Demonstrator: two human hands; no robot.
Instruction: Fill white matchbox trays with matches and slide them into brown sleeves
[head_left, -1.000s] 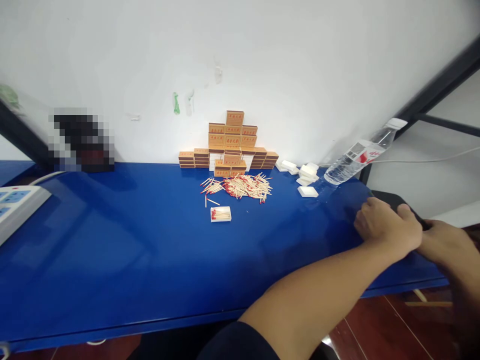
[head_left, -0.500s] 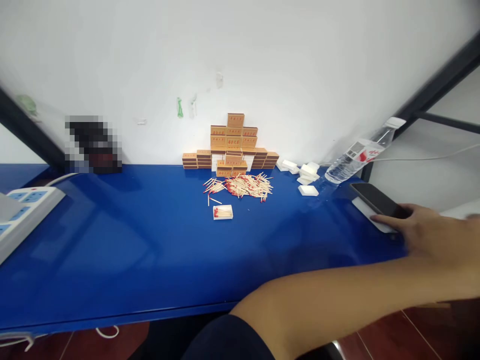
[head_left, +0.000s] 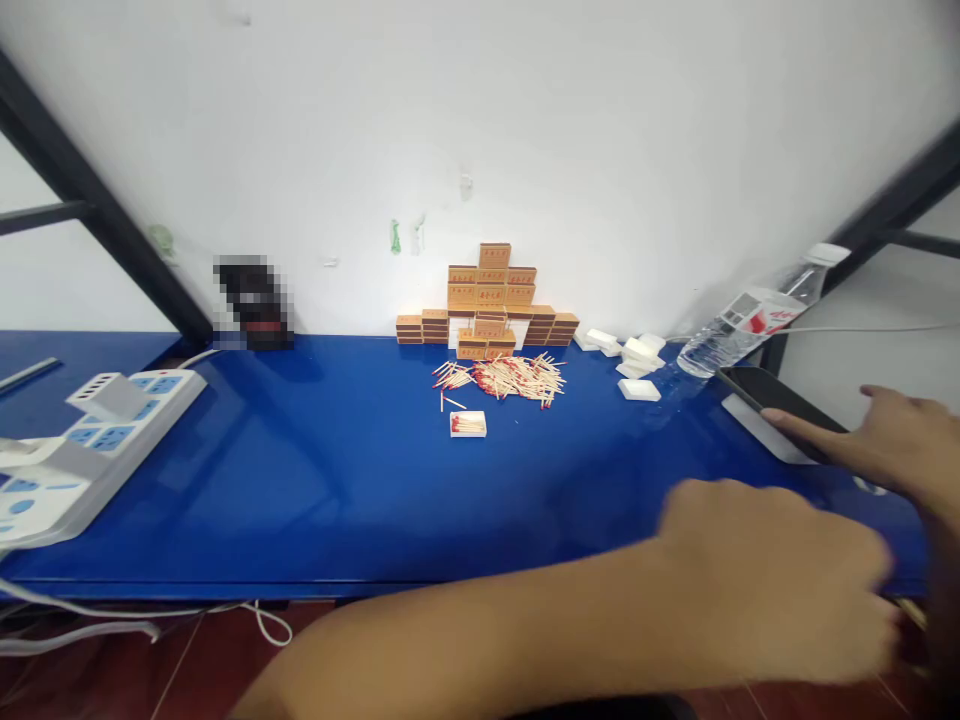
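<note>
Right hand point(head_left: 904, 435) is over at the far right of the table point(head_left: 390, 490), one digit stretched along the near edge of what looks like a dark phone point(head_left: 795, 400), just below the tilted bottle point(head_left: 709, 345). Its other fingers are mostly hidden, so can't tell if it's actually gripping. Left hand point(head_left: 780, 580) is curled knuckles-up near the front edge; can't see whether it's got anything. I'd call this step phone handling, since the match pile point(head_left: 517, 378) and matchbox stack point(head_left: 491, 290) sit well apart, untouched. Picking it up would call for fingers round both long edges, imo.
</note>
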